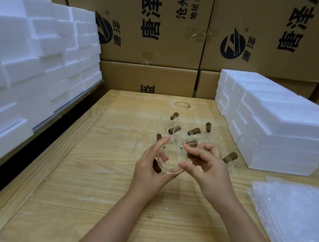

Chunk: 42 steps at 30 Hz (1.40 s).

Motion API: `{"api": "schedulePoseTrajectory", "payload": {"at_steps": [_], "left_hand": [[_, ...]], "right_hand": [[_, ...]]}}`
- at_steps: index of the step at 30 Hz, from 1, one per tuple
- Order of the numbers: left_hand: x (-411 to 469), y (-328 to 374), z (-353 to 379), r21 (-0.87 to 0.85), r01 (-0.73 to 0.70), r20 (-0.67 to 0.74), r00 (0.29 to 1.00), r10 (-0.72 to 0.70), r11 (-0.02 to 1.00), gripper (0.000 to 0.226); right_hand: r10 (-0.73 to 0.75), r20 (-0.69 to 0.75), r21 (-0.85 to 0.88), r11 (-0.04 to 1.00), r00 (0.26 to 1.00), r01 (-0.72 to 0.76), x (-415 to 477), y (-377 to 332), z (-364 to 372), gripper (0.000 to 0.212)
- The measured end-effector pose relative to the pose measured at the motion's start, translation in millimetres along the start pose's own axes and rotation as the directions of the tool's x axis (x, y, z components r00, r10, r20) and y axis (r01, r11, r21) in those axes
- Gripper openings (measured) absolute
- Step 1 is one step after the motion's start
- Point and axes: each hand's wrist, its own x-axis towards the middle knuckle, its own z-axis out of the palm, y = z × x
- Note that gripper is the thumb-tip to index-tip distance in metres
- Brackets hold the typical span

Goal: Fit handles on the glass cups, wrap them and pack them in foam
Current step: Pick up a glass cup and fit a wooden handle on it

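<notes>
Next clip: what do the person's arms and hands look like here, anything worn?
The left forearm and right forearm are bare, with no sleeves in view. The left hand and right hand wear no gloves; no ring, watch or bracelet shows. The nails look short.

Bare forearms reach forward, converging. Left hand (150,168) grips cup (171,161), thumb on top. Right hand (208,168), fingers curled, pinches handle (192,155).
</notes>
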Motion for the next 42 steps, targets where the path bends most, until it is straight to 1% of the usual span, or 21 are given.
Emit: {"api": "schedulePoseTrajectory", "payload": {"at_steps": [3, 6, 10, 13, 16, 19, 21, 24, 26, 29, 30, 33, 37, 39, 42], "left_hand": [[-1, -1, 1, -0.013, -0.023, -0.004, 1.0, 0.023, 1.0, 0.072], [-2, -1, 2, -0.025, -0.019, -0.01, 1.0, 0.019, 1.0, 0.071], [-3, 1, 7, 0.055, -0.115, -0.008, 0.993, 0.115, 0.992, 0.067], [-4, 3, 10, 0.117, -0.153, 0.007, 0.988, 0.153, 0.981, 0.066], [-3, 3, 10, 0.131, -0.163, 0.004, 0.986, 0.164, 0.978, 0.067], [-3, 4, 10, 0.119, -0.162, -0.011, 0.986, 0.164, 0.98, 0.068], [-3, 3, 10, 0.124, -0.163, -0.014, 0.986, 0.166, 0.979, 0.067], [-3, 2, 9, 0.14, -0.171, 0.007, 0.985, 0.172, 0.975, 0.069], [-3, 2, 9, 0.157, -0.172, 0.017, 0.985, 0.171, 0.972, 0.071], [-2, 2, 9, 0.209, -0.172, 0.006, 0.985, 0.174, 0.963, 0.069], [-2, 2, 10, 0.216, -0.172, 0.001, 0.984, 0.176, 0.961, 0.069], [-2, 2, 10, 0.198, -0.171, 0.003, 0.985, 0.174, 0.965, 0.07], [-3, -2, 11, 0.209, -0.19, 0.024, 0.982, 0.189, 0.959, 0.075], [-3, -1, 11, 0.205, -0.17, 0.029, 0.985, 0.168, 0.964, 0.075], [-2, 4, 10, 0.175, -0.15, 0.025, 0.989, 0.148, 0.973, 0.062]], "right_hand": [[0.017, -0.041, 0.041, 0.999, 0.999, -0.016, 0, -2, 3, 0.031], [0.025, -0.136, 0.079, 0.997, 0.99, -0.014, -2, -4, 9, 0.025], [0.017, -0.297, 0.037, 0.999, 0.955, -0.007, -6, -5, 19, 0.022], [0.019, -0.359, 0.019, 1.0, 0.933, -0.012, -9, -4, 24, 0.028], [0.013, -0.37, -0.003, 1.0, 0.929, -0.015, -10, -2, 27, 0.036], [0.038, -0.344, -0.014, 0.999, 0.938, -0.046, -10, 2, 27, 0.047], [0.039, -0.323, -0.054, 0.997, 0.945, -0.06, -10, 3, 27, 0.047], [0.005, -0.293, -0.123, 0.991, 0.956, -0.043, -10, 5, 28, 0.047], [-0.004, -0.264, -0.18, 0.983, 0.964, -0.045, -9, 9, 29, 0.055], [-0.02, -0.216, -0.309, 0.95, 0.976, -0.049, -8, 13, 30, 0.074], [-0.03, -0.212, -0.324, 0.945, 0.977, -0.041, -8, 14, 30, 0.076], [-0.059, -0.259, -0.321, 0.947, 0.964, -0.028, -10, 10, 32, 0.072], [-0.039, -0.342, -0.267, 0.962, 0.939, -0.057, -12, 5, 37, 0.071], [-0.038, -0.367, -0.233, 0.971, 0.929, -0.052, -11, 6, 38, 0.062], [-0.032, -0.391, -0.178, 0.983, 0.92, -0.041, -8, 9, 38, 0.047]]}}
